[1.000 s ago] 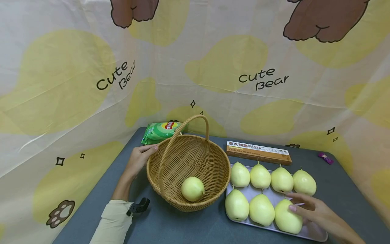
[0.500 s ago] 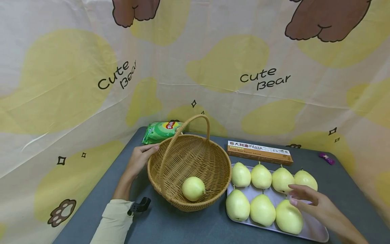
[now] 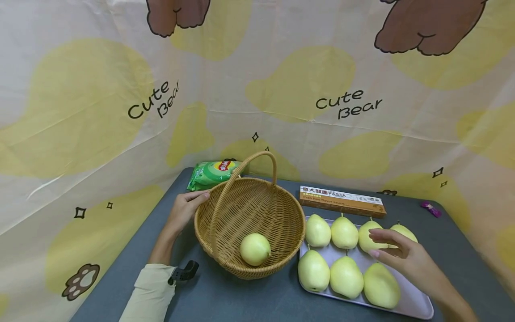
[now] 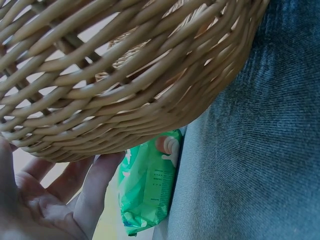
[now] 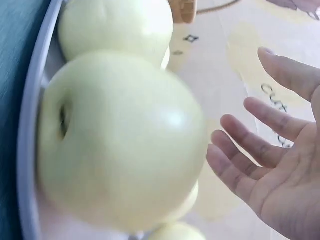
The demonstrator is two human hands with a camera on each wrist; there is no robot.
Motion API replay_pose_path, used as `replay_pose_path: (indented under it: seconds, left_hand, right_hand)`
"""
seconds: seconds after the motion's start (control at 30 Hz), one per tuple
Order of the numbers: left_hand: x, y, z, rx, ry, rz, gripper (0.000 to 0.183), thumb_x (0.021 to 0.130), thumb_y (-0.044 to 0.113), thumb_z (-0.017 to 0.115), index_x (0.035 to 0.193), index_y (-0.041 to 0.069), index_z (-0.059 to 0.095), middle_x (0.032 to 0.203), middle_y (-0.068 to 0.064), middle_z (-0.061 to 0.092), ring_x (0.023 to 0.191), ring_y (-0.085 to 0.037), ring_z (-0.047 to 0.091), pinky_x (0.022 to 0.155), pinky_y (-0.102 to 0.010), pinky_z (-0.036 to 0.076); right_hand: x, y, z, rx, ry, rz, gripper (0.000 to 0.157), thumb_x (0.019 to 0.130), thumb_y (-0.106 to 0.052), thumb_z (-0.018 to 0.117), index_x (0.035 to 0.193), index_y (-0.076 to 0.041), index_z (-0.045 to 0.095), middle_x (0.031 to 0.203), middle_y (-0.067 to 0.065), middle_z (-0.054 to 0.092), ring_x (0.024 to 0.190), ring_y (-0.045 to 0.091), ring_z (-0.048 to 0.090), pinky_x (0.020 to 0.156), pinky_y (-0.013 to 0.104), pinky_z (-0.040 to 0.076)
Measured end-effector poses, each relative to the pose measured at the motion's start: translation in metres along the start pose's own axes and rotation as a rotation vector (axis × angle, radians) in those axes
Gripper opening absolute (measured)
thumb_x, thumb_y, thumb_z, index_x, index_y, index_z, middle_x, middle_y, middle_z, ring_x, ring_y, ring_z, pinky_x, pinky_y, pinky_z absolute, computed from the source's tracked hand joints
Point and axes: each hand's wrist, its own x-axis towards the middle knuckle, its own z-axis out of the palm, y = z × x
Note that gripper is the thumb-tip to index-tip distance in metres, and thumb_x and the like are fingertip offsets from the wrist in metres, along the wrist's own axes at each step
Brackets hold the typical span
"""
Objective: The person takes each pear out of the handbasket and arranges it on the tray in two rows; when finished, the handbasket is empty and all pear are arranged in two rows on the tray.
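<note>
My left hand [image 3: 186,210] grips the left rim of a wicker basket [image 3: 217,223], which tilts toward me; one pale green pear [image 3: 255,249] lies inside. In the left wrist view, the fingers [image 4: 95,187] of that hand reach up to the basket's woven side [image 4: 110,115]. My right hand [image 3: 406,257] hovers with spread fingers over the right part of a pale tray [image 3: 416,299] that bears two rows of pears. Nothing is in its grasp. The closest pear [image 3: 381,286] sits at the front right of the tray; the right wrist view shows this pear [image 5: 120,140] apart from the fingers.
A green chip bag [image 3: 211,174] lies behind the basket at the back left. Behind the tray is a long pasta box [image 3: 342,202]. A small purple packet [image 3: 430,209] rests near the table's back right corner. Printed cloth [image 3: 281,89] walls in the back and sides.
My right hand has lifted off the front right pear, up and slightly away, its fingers spreading. The left hand and the basket have stayed in place.
</note>
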Motion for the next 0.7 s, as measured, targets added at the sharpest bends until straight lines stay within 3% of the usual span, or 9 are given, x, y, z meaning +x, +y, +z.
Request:
replay_pose_path:
  seconds: [0.3,0.47,0.7]
  left_hand:
    - [-0.001,0.002,0.0,-0.003,-0.002,-0.003,0.046,0.105,0.037,0.069,0.138,0.006,0.071,0.127,-0.026,0.073,0.09,-0.016,0.077,0.075,-0.027,0.063]
    - [-0.001,0.003,0.001,-0.007,-0.004,0.005,0.045,0.105,0.036,0.068,0.138,0.006,0.071,0.128,-0.027,0.072,0.096,-0.023,0.078,0.075,-0.028,0.064]
    - [-0.002,0.002,0.0,0.004,-0.002,0.007,0.044,0.105,0.036,0.068,0.138,0.007,0.071,0.126,-0.025,0.073,0.088,-0.014,0.077,0.074,-0.027,0.063]
  right_hand:
    - [0.019,-0.026,0.018,0.1,-0.043,-0.048,0.045,0.102,-0.013,0.072,0.145,-0.005,0.06,0.136,0.001,0.066,0.112,0.012,0.071,0.088,0.028,0.06]
    - [0.031,-0.037,0.03,0.086,-0.043,-0.115,0.041,0.102,-0.014,0.073,0.142,-0.014,0.064,0.135,0.004,0.067,0.116,0.01,0.068,0.091,0.029,0.06]
    - [0.054,-0.053,0.043,0.134,-0.099,-0.161,0.038,0.102,-0.017,0.074,0.139,-0.019,0.065,0.138,0.005,0.065,0.12,0.009,0.067,0.096,0.032,0.06]
